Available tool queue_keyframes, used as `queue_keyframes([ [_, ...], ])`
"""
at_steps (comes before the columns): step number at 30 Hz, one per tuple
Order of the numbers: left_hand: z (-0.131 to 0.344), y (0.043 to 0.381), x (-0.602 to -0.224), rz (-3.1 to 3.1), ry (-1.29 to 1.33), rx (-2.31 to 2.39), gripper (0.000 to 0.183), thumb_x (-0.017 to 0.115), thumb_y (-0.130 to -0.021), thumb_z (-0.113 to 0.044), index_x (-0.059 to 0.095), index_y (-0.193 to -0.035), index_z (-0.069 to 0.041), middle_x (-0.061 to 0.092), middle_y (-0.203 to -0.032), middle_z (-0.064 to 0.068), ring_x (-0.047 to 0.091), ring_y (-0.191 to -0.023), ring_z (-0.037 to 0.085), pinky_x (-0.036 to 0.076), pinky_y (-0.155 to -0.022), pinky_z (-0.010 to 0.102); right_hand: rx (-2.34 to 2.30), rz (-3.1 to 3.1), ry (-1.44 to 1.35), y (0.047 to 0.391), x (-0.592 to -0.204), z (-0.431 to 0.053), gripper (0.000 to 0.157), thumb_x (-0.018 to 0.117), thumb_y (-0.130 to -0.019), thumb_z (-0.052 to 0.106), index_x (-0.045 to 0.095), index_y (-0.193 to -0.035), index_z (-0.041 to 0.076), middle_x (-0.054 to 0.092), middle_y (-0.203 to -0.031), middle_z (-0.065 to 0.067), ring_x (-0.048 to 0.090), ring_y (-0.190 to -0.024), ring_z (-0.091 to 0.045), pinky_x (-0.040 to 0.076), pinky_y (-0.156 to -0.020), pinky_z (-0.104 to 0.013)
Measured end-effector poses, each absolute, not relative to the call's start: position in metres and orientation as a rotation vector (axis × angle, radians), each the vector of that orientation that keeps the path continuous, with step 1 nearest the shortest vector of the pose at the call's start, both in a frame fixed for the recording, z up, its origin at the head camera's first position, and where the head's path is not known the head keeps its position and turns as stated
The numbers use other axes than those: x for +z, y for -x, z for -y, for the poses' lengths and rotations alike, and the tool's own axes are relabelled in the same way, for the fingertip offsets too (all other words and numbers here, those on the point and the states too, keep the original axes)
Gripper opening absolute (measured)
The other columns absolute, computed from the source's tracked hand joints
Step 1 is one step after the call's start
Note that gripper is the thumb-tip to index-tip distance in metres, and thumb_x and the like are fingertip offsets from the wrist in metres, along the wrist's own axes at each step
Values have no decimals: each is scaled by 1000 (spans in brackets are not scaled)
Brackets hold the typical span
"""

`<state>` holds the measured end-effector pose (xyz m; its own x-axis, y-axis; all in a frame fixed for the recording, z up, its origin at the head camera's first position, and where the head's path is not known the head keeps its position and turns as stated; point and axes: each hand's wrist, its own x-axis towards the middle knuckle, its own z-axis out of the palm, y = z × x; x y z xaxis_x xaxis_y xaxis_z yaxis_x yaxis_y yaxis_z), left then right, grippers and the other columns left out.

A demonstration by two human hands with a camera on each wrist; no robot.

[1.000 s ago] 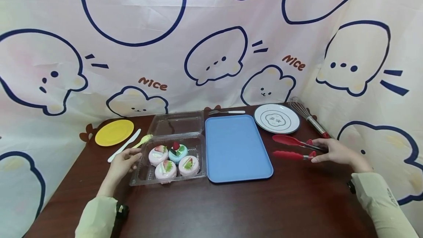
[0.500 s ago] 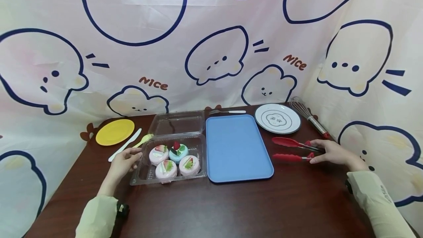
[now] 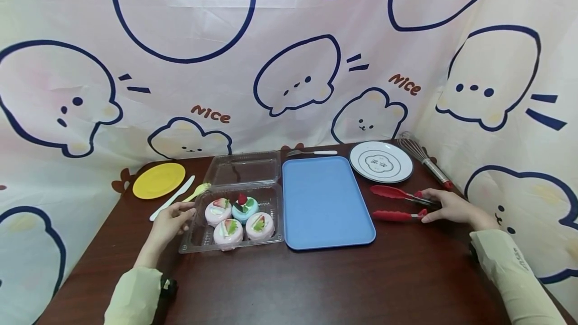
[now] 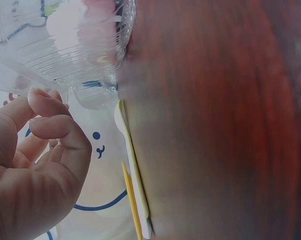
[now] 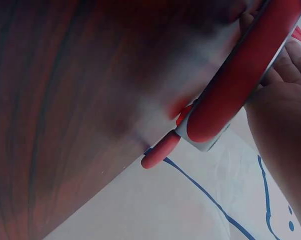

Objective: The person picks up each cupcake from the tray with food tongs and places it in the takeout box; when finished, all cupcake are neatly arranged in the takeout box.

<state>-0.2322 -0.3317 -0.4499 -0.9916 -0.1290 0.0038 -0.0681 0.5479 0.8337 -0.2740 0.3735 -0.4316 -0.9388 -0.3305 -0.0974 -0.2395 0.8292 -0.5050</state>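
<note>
My left hand (image 3: 168, 222) pinches the left edge of a clear plastic cake box (image 3: 195, 238). Its lid (image 3: 246, 168) lies folded back behind it. Inside sit several small toy cakes, pink ones (image 3: 227, 232) and a blue one (image 3: 245, 209) with a red berry. In the left wrist view, curled fingers (image 4: 58, 107) meet the box's rim. At the right, my right hand (image 3: 451, 208) grips red-tipped metal tongs (image 3: 392, 192), whose tips stand apart and point left over the table. The right wrist view has the tongs' red handle (image 5: 245, 70) close up.
Between box and tongs lies a blue tray (image 3: 327, 204). Behind are a fork (image 3: 322, 153), a white plate (image 3: 381, 162) and a whisk (image 3: 426, 162) by the right wall cloth. A yellow plate (image 3: 159, 180), white knife (image 3: 173, 197) and yellow-green spoon (image 3: 197, 192) lie left.
My right hand and the tongs have shifted slightly left, the tips still spread. The left hand stays at the box's edge, and the cakes have not moved.
</note>
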Motion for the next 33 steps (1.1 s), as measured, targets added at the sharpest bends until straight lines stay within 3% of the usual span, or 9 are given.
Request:
queue_keyframes([
  [4,347,246,-477,2674,-142,-1461,68,57,-75,-63,54,-119,-10,53,-80,14,54,-55,14,42,-48,21,-740,-2827,443,275,-432,-372,81,75,-67,45,44,-127,0,52,-120,-25,48,-109,-38,36,-87,-58],
  [33,346,246,-478,2678,-163,-1453,67,56,-77,-63,53,-120,-12,54,-86,15,55,-59,19,42,-48,19,-759,-2768,503,281,-431,-372,91,77,-66,40,35,-132,-6,42,-128,-30,37,-118,-45,31,-91,-60],
])
